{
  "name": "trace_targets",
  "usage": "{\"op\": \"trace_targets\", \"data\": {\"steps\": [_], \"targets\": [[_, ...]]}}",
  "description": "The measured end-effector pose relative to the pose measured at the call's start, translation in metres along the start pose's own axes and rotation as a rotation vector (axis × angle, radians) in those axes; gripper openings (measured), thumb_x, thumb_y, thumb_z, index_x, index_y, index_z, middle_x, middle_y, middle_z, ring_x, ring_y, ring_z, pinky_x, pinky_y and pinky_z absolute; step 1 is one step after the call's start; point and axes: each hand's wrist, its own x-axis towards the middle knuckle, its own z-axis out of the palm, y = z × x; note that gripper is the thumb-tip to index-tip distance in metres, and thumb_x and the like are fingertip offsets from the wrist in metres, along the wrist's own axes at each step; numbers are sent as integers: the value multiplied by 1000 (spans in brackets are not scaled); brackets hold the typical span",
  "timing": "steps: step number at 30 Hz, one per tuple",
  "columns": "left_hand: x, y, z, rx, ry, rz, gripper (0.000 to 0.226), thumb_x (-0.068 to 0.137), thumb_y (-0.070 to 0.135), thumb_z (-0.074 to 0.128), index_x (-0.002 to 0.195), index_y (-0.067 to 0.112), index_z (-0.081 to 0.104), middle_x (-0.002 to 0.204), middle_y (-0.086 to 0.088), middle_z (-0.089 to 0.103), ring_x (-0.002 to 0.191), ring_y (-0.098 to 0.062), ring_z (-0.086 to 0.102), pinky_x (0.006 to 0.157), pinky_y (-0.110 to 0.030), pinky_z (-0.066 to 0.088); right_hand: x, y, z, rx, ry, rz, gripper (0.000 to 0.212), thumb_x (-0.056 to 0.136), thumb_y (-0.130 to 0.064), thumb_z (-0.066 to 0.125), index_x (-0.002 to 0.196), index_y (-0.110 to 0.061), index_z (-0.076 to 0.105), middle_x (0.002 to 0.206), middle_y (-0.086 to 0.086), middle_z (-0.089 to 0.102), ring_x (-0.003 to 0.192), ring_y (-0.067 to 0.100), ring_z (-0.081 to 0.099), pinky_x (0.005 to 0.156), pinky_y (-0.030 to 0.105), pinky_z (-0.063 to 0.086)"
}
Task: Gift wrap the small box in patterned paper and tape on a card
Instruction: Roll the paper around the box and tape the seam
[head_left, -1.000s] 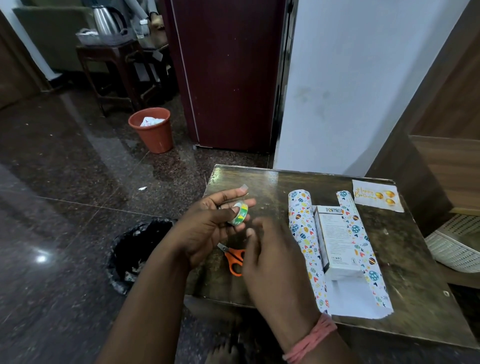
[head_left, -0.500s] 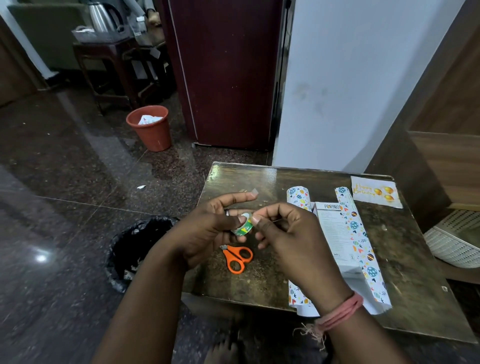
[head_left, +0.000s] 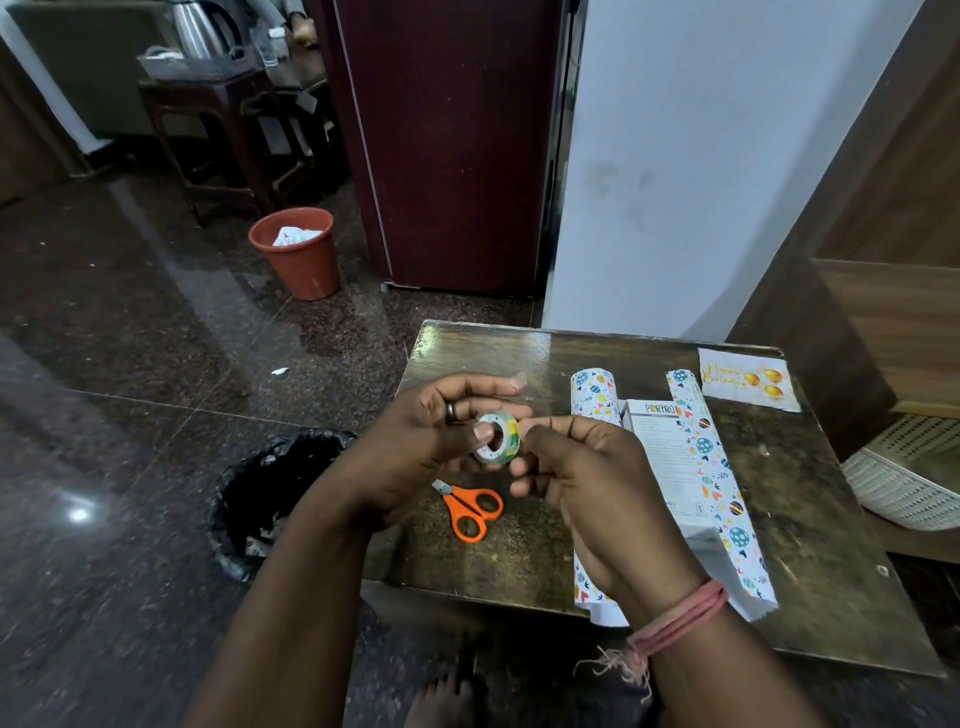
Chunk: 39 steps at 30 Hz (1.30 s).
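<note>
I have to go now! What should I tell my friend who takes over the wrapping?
Left hand holds the tape roll; right hand pinches at its edge, seemingly picking the tape's end.
The small box lies on the patterned paper, whose sides curl up, unwrapped. The scissors lie on the table; the card sits at its far right corner.
Done: box placed on paper.
Left: pull and cut tape, wrap the box, tape on the card.

The right hand (head_left: 587, 488) covers the near left part of the patterned paper (head_left: 709, 467) and small box (head_left: 660, 441); scissors (head_left: 470, 506) blades vanish beneath the left hand (head_left: 415, 457).
</note>
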Motion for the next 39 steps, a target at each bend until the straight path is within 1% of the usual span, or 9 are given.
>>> {"op": "trace_targets", "data": {"steps": [5,9,13,15,18,24,29,33,39], "targets": [[-2,0,-1,22,2,-24,42,97,-11,54,133,8,62,127,-12,72,110,-23,72,78,-33,61,0,0,0,82,0,76,4,94,5,61,97,6,64,66,17,64,53,18,63,54,28,57],[0,-3,-2,17,48,-71,40,97,-10,55,131,9,63,124,-11,73,107,-23,72,83,-38,62,0,2,0,57,38,24,38,90,0,71,120,-15,52,76,21,69,57,23,67,52,31,58],[5,-4,-5,37,249,-34,44,89,-8,69,128,12,65,116,-9,77,103,-23,73,85,-39,59,2,-2,-3,-23,110,-107,33,95,-10,69,122,-12,52,71,11,68,54,22,66,53,35,58],[9,-11,-10,187,427,30,52,83,-12,74,128,14,66,112,-6,78,105,-21,74,84,-43,63,2,-6,-5,1,118,-125,27,96,-10,67,120,-7,54,71,12,66,53,21,63,48,34,56],[15,-26,-22,689,598,83,64,77,-10,79,132,21,67,112,6,78,108,-3,71,91,-38,61,0,-11,-8,-3,104,-121,22,97,-10,65,116,-4,56,70,12,64,52,20,60,44,32,53],[13,-30,-14,974,570,93,75,76,-14,70,142,23,62,127,7,72,117,-2,66,91,-20,54,-3,-13,-17,-29,70,-128,17,97,-10,65,110,0,60,71,14,64,52,19,59,41,30,49],[13,-16,2,702,512,133,68,79,-14,60,129,32,67,124,14,72,104,-3,70,80,-33,59,2,-19,-31,-76,84,-182,7,98,-6,63,101,-1,64,72,16,64,52,19,58,40,29,47],[13,0,34,167,317,149,48,85,-20,52,115,13,70,117,-3,77,107,-17,71,82,-22,52,6,-24,-43,-235,101,-255,10,96,-10,66,105,-10,70,79,16,65,58,16,60,49,28,50],[20,-1,64,64,156,86,30,78,9,64,97,25,81,99,-3,76,91,-18,62,76,-30,45,7,-36,-62,-199,-5,-234,16,96,-16,68,110,-14,74,77,10,68,64,19,64,64,27,55]]}}
